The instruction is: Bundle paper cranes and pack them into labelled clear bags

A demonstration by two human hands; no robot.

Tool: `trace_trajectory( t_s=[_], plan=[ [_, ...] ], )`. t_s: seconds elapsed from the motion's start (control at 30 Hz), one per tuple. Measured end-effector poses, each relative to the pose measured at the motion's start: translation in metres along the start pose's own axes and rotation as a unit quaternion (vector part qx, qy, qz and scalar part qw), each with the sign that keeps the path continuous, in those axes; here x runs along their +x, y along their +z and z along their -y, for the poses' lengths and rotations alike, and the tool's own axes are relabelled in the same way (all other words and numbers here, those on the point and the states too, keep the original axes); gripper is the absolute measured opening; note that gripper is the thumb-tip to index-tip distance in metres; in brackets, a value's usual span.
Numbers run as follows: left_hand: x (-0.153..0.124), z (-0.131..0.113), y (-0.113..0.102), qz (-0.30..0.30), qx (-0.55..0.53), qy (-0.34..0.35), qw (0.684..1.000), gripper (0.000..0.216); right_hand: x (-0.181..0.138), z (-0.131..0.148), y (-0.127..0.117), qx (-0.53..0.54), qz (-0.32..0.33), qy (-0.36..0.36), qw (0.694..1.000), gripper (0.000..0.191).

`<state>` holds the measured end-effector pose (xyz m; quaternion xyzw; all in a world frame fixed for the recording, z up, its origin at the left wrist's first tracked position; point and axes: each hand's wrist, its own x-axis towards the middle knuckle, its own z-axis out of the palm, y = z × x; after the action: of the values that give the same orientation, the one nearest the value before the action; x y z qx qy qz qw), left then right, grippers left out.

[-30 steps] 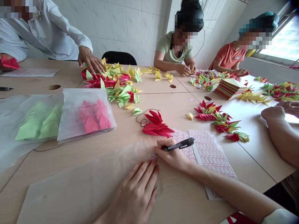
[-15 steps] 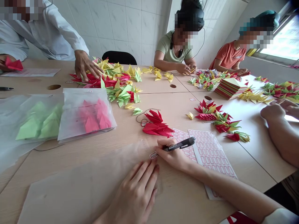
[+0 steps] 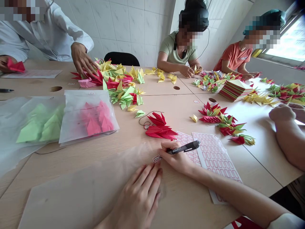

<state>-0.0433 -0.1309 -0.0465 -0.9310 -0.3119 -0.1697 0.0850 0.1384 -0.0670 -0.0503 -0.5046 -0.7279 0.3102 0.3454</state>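
Observation:
My left hand lies flat with fingers stretched out on a frosted plastic bag. Just beyond its fingertips, a small red-bordered label with dark writing sits on the bag. Gripped in my right hand is a black pen, its tip end down by the label. Under and beside my right forearm are sheets of blank labels. Several red folded paper cranes with a dark thread lie just past my right hand.
At left, bags hold pink cranes and green cranes. Crane piles spread across the table's far side. Strung cranes and a stack of coloured paper lie at right. Co-workers sit opposite; another person's arm rests at right.
My hands stay nearly still, with the pen at the label. Across the table, the white-sleeved person's hand has shifted left over the crane pile, and a pink piece shows there.

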Motion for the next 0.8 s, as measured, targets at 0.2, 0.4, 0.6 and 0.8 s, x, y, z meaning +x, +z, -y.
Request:
trace_trajectory(
  t_s=[0.2,0.4,0.6,0.8],
  plan=[
    [0.001,0.000,0.000,0.007,-0.004,-0.004,1.000,0.043,0.000,0.001,-0.001,0.000,0.004,0.007,1.000,0.029],
    [0.002,0.000,-0.001,0.003,0.006,0.002,1.000,0.042,0.001,0.003,-0.001,0.009,0.009,0.012,1.000,0.028],
    [0.003,0.000,0.001,-0.006,0.014,0.004,1.000,0.042,0.001,0.004,-0.002,0.157,-0.004,0.081,0.984,0.032],
    [0.002,0.001,-0.002,0.003,0.018,0.022,1.000,0.042,0.007,0.019,-0.029,0.298,-0.122,0.044,0.946,0.029]
  ],
)
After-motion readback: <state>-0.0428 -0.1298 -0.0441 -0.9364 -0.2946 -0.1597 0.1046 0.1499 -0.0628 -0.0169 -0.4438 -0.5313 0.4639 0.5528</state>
